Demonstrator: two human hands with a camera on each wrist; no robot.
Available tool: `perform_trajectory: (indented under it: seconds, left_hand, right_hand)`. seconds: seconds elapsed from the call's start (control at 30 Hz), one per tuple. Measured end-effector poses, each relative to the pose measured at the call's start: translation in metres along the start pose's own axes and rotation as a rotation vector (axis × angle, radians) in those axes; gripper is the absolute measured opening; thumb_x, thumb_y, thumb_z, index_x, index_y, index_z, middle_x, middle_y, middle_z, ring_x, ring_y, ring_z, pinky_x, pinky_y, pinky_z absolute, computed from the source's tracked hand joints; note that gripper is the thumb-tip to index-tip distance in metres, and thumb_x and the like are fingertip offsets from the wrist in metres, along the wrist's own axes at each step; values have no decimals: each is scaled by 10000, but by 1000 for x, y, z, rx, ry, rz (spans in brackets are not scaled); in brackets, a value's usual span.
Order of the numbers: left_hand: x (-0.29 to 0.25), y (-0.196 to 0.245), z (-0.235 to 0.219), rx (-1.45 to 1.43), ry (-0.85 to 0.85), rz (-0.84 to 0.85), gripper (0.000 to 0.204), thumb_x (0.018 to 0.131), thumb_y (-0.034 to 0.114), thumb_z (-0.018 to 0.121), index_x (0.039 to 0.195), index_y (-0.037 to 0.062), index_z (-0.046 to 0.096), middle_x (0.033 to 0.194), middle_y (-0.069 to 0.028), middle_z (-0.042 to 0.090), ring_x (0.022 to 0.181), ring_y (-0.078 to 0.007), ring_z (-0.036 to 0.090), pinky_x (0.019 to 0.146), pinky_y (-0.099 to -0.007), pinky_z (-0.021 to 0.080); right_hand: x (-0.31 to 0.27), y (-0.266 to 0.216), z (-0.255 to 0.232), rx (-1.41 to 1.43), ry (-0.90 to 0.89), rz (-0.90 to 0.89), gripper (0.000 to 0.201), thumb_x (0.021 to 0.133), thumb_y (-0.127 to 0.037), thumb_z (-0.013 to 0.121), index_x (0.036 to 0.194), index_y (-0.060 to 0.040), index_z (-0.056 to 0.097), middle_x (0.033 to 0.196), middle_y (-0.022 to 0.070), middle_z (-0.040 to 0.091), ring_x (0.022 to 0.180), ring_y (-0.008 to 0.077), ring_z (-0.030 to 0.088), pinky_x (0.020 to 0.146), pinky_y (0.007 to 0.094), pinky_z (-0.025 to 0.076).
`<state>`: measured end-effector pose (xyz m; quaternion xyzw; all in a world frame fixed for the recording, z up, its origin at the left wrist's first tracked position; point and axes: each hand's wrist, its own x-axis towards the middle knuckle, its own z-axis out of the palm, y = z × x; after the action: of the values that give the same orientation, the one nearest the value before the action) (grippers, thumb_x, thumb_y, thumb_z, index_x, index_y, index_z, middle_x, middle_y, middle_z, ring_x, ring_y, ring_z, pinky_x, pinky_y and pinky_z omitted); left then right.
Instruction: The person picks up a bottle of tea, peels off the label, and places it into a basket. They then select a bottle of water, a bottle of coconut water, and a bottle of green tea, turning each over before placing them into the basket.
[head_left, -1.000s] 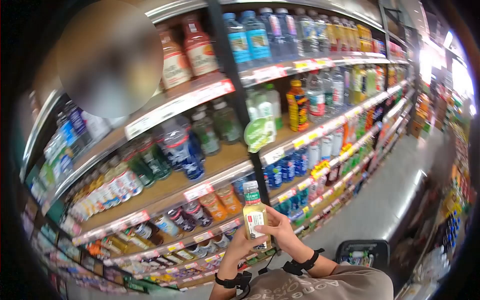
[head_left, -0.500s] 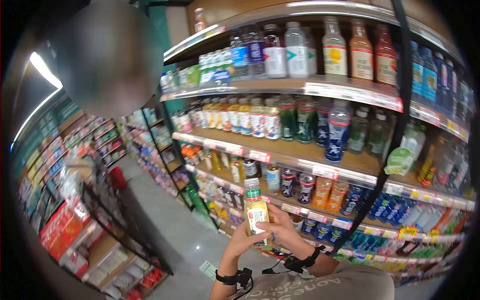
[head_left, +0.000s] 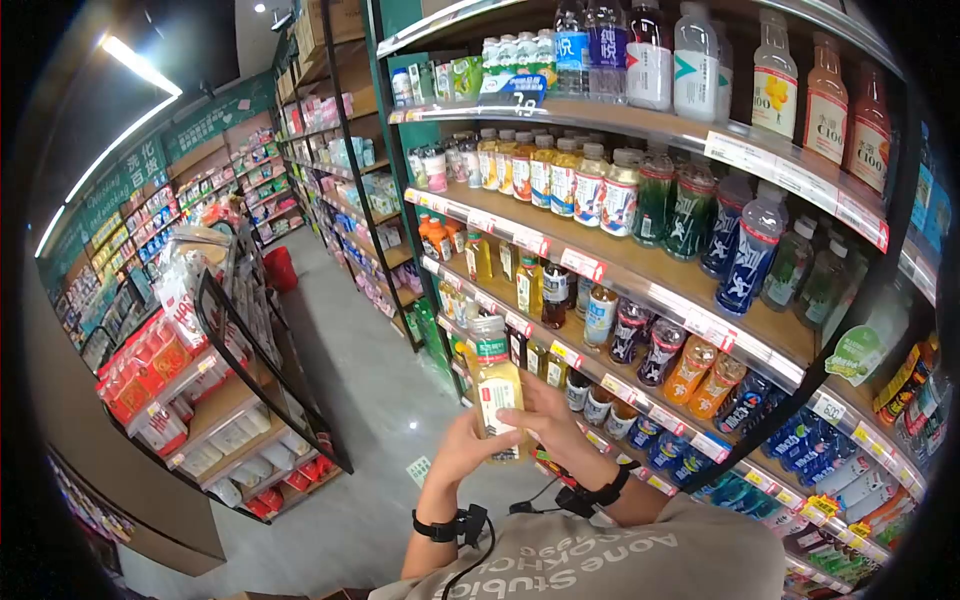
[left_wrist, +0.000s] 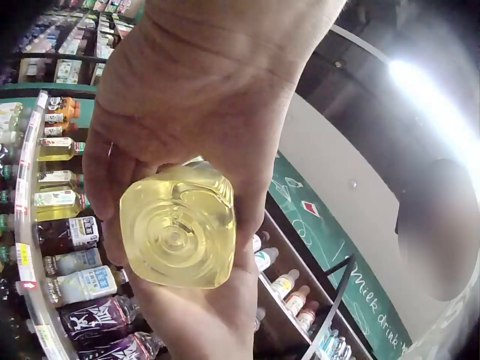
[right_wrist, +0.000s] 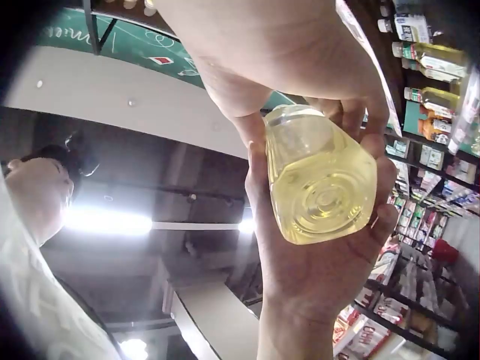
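Note:
Both hands hold one clear plastic bottle of pale yellow drink (head_left: 497, 385) upright in front of the chest. It has a clear cap, a green band at the neck and a white label. My left hand (head_left: 460, 447) grips its lower part from the left, while my right hand (head_left: 552, 420) wraps it from the right, thumb across the label. From underneath, the left wrist view shows the bottle's square base (left_wrist: 177, 234) between the two palms. The same base (right_wrist: 326, 199) appears in the right wrist view, fingers curled around the sides.
A tall drinks shelf (head_left: 620, 255) with rows of bottles runs along the right. At left stands a low display rack (head_left: 225, 410) with red packages. Grey floor (head_left: 350, 330) lies between them, with a red bucket (head_left: 280, 268) farther back.
The head view has swung left, from the right-hand aisle to the left one, so the shelf has shifted right in view. Both hands keep hold of the bottle.

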<state>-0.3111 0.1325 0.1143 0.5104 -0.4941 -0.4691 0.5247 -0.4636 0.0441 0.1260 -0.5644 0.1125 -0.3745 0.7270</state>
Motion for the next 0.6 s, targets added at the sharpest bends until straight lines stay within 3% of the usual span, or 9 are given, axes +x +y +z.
perform_trajectory:
  seconds: [0.17, 0.6]
  left_hand:
    - [11, 0, -2, -68, 12, 88, 541, 862, 169, 821, 1299, -28, 572, 1180, -74, 685, 1056, -141, 650, 911, -317, 531]
    - [24, -17, -16, -61, 36, 34, 528, 863, 191, 819, 1284, -34, 595, 1159, -68, 687, 1035, -141, 645, 902, -325, 533]
  right_hand:
    - [14, 5, -5, 31, -20, -41, 635, 867, -77, 752, 1436, 8, 485, 1297, 96, 630, 1158, 163, 612, 992, 316, 472]
    - [32, 8, -9, 27, -3, 11, 618, 866, -84, 755, 1425, 0, 505, 1275, 82, 632, 1155, 154, 605, 995, 313, 470]
